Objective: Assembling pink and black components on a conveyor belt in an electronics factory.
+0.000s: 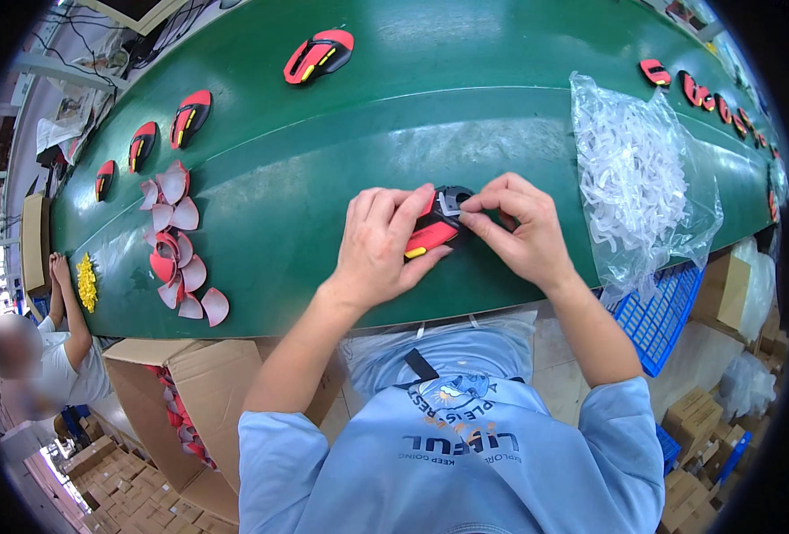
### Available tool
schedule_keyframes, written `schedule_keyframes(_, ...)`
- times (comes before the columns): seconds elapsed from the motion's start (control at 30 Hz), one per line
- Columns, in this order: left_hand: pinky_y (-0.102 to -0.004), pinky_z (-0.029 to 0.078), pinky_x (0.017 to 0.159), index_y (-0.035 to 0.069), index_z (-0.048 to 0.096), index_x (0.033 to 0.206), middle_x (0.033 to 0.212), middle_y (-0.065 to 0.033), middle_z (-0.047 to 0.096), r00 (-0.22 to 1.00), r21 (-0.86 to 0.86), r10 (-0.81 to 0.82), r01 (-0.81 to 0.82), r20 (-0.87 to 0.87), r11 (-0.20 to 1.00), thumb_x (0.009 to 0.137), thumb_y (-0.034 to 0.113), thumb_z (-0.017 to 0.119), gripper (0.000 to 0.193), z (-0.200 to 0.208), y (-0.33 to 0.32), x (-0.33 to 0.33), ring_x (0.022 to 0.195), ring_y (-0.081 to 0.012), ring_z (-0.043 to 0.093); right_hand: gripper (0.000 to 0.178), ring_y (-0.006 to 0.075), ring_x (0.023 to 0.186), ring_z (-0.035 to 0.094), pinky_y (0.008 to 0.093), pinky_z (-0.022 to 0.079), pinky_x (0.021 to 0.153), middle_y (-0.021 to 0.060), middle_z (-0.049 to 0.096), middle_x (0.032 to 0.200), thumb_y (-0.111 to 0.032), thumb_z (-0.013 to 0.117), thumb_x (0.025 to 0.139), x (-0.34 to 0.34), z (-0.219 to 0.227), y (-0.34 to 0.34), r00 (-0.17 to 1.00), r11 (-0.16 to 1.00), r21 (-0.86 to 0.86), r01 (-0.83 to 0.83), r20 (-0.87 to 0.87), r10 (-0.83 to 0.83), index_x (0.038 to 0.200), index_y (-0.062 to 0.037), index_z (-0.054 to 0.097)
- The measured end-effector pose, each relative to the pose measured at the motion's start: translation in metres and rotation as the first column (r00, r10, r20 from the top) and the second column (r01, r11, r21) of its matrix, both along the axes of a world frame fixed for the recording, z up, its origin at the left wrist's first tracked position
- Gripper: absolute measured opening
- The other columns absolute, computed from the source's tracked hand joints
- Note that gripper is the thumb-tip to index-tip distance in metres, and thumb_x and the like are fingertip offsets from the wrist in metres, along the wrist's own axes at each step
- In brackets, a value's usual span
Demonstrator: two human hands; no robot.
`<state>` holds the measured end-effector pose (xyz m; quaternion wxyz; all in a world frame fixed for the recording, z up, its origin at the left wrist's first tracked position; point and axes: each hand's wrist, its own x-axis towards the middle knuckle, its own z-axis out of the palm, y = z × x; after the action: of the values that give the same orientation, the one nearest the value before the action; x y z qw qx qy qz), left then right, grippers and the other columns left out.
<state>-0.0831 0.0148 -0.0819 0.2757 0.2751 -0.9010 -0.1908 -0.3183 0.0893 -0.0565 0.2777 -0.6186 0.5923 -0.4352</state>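
In front of me on the green work surface lies a red and black computer mouse shell with a yellow strip on its side. My left hand is closed around its left side, thumb near the yellow strip. At its far end, my right hand pinches with thumb and forefinger at a small pale plastic piece, which sits against the black part. The fingertips partly hide it. To the right, an open clear bag holds many translucent white plastic pieces.
Curved red shell pieces lie at left, beyond them small yellow parts. More red and black mice stand along the far side and far right. Below the edge are a cardboard box and a blue crate. Another person sits at left.
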Motion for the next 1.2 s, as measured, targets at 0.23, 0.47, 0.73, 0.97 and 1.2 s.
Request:
schedule_keyframes(0.23,-0.0455,0.048,0.095,0.009,0.068,0.141,0.117,-0.0134,0.064,0.996,-0.071,0.065,-0.061,0.053,0.996,0.077,0.032,0.092,0.073,0.0,0.014,-0.008,0.107,-0.0318,0.06,0.011,0.0183,0.077,0.066,0.0326,0.05,0.064,0.0056,0.074,0.087,-0.01,0.084,0.087,0.008,-0.009,0.009,0.998,0.998,0.052,0.043,0.035,-0.044,0.097,-0.0059,0.084)
schedule_keyframes(0.47,-0.044,0.053,0.09,0.01,0.071,0.137,0.116,-0.0113,0.066,0.989,-0.128,0.042,-0.023,0.145,0.992,0.076,0.032,0.091,0.068,0.006,0.007,-0.012,0.102,-0.0307,0.063,0.024,0.0252,0.079,0.069,0.0387,0.057,0.068,0.0076,0.071,0.087,-0.01,0.082,0.083,-0.001,-0.002,0.014,0.954,0.974,-0.2,-0.111,-0.294,0.049,0.107,-0.0059,0.082)
schedule_keyframes(0.73,-0.0496,0.053,0.104,0.005,0.076,0.122,0.133,-0.011,0.071,0.997,-0.196,-0.034,0.046,0.064,0.98,0.077,0.034,0.083,0.054,0.011,-0.001,-0.016,0.123,-0.0366,0.064,0.058,0.0337,0.085,0.07,0.0455,0.059,0.073,0.0126,0.067,0.091,-0.016,0.08,0.082,-0.002,0.015,0.029,0.802,0.953,0.063,-0.296,-0.525,0.284,0.137,0.0,0.068)
schedule_keyframes(0.97,-0.0543,0.043,0.108,-0.003,0.066,0.127,0.132,-0.023,0.065,0.877,-0.321,0.479,-0.442,0.041,0.837,0.084,0.046,0.083,0.067,0.041,-0.05,0.08,0.124,-0.0409,0.057,0.063,0.0076,0.061,0.041,0.0265,0.036,0.056,-0.0006,0.062,0.083,-0.002,0.081,0.084,-0.025,-0.001,0.046,0.994,0.984,0.151,0.095,-0.06,-0.087,0.146,-0.0033,0.066)
schedule_keyframes(1.2,-0.0682,0.033,0.114,0.004,0.076,0.117,0.12,-0.0168,0.075,0.117,-0.564,0.828,-0.68,0.548,0.469,0.095,0.046,0.07,0.047,0.03,-0.098,0.21,0.123,-0.042,0.059,0.036,0.0083,0.062,0.039,0.0268,0.028,0.056,0.0001,0.06,0.078,-0.005,0.077,0.089,-0.043,0.005,0.031,0.997,0.999,-0.048,-0.015,-0.078,0.012,0.125,-0.0038,0.077)
